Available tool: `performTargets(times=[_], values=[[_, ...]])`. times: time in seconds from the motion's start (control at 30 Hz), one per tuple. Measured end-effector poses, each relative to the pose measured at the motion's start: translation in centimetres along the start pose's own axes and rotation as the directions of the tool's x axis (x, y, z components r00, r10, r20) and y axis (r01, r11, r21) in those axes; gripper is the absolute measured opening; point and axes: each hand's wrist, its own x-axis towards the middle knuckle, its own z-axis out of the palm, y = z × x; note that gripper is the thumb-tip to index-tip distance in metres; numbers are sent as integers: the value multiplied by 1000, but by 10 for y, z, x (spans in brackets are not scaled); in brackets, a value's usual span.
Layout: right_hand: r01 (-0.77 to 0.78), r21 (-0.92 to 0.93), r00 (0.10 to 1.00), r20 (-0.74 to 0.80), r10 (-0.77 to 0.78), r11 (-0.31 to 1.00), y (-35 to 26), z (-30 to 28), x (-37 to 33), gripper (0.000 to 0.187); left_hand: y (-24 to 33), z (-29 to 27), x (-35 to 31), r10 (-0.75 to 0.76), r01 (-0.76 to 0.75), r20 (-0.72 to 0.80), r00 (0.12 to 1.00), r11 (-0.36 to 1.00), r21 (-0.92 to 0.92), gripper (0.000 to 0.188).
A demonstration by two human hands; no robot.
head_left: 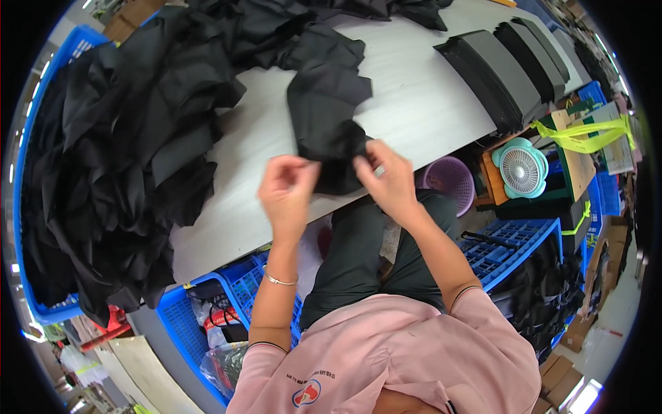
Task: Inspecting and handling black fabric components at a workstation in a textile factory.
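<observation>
A black fabric piece point(318, 114) lies bunched on the pale table point(252, 148), its near end at the table's front edge. My left hand point(284, 193), slightly blurred, pinches the left side of that near end between thumb and fingers. On the other side, my right hand point(392, 178) is closed on the same piece, fingertips curled into a dark fold. The far end of the piece runs up to more loose black cloth point(255, 34) at the back of the table. Folds hide exactly what lies between my fingertips.
A large heap of black cloth point(138, 124) fills the left side. Neat stacks of black pieces point(493, 76) lie at the right. Beside my legs are a purple basket point(452, 181), a teal fan point(522, 169) and blue crates point(514, 254). Another blue crate point(181, 328) stands at lower left.
</observation>
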Motion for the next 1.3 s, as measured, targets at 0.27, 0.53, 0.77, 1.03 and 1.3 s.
performTargets(times=[0.27, 0.53, 0.77, 1.03, 1.3], values=[[52, -243, 997, -37, -62, 969, 38, -44, 15, 28, -28, -3, -12, 102, -93, -195, 975, 994, 58, 35], [-67, -853, 786, -366, -499, 518, 108, -208, 83, 52, -20, 4, -30, 43, -46, -181, 982, 999, -13, 62], [-133, -885, 937, -259, -235, 446, 158, -282, 114, 40, -17, 15, -56, 188, -113, -406, 894, 973, 201, 53], [-159, -808, 948, -286, -140, 568, 157, -290, 126, 34, 1, 51, -68, 370, -424, 207, 906, 782, 458, 40], [195, -896, 856, -42, -515, 398, 105, -202, 60, 22, -15, 47, -46, 140, -351, 379, 915, 740, 574, 50]])
